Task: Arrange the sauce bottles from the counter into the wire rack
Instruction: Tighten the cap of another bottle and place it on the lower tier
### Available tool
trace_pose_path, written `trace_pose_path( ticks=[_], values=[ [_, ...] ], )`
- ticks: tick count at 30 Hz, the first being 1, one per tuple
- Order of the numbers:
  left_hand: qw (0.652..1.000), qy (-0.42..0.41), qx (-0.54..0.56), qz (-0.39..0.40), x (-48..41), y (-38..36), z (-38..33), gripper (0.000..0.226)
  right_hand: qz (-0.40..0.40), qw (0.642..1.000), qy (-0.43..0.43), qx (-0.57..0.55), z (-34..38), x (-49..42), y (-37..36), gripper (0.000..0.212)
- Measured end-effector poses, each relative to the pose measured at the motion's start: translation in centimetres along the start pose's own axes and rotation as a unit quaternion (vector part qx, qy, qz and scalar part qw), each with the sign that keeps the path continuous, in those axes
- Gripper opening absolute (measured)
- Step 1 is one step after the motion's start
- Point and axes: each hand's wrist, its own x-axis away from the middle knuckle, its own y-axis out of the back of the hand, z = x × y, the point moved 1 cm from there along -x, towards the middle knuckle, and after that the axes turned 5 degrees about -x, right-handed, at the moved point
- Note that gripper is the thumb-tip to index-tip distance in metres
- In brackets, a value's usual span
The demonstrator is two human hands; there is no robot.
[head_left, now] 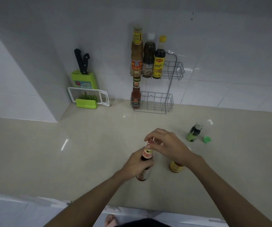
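A dark sauce bottle (145, 161) with a red and white neck label stands on the counter in front of me. My left hand (136, 163) grips its body. My right hand (166, 145) has its fingers closed over the bottle's cap. Under my right wrist stands a yellow-labelled bottle (175, 167), mostly hidden. A small green-labelled bottle (194, 132) stands uncapped to the right, its green cap (206, 139) beside it. The two-tier wire rack (173, 74) on the wall holds three tall bottles (148, 58) on its upper shelf and one red sauce bottle (136, 95) on its lower shelf.
A green knife holder (84, 79) with two black-handled knives stands against the wall at the left, with a white and green grater (89, 97) in front of it. A white tiled column juts out at far left. The beige counter's front edge (82, 202) runs below my arms.
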Motion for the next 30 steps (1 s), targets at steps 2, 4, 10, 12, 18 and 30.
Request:
trace_pose_path(
  ticks=[2,4,10,12,18,30],
  values=[
    [0.999,-0.004,0.035,-0.009,-0.3,1.2,-1.9,0.009,0.003,0.997,-0.005,-0.073,1.1,-1.3,1.8,0.018],
    [0.998,-0.021,0.064,0.013,-0.4,2.5,-4.1,0.005,0.023,0.994,0.007,-0.106,2.2,-2.6,3.6,0.02],
    [0.982,-0.05,0.133,0.126,-0.1,4.6,-7.9,0.01,0.13,0.979,0.032,-0.155,4.9,-5.2,7.6,0.025],
    [0.978,-0.056,0.138,0.145,0.0,4.7,-8.4,0.011,0.147,0.976,0.034,-0.154,5.1,-5.6,8.1,0.027],
    [0.985,-0.056,0.107,0.123,0.5,4.8,-8.5,0.006,0.139,0.984,0.058,-0.098,5.4,-5.4,8.2,0.023],
    [0.987,-0.033,0.045,0.154,1.7,4.3,-10.0,0.004,-0.065,0.918,0.229,0.318,5.5,-3.5,5.5,0.035]
  ],
)
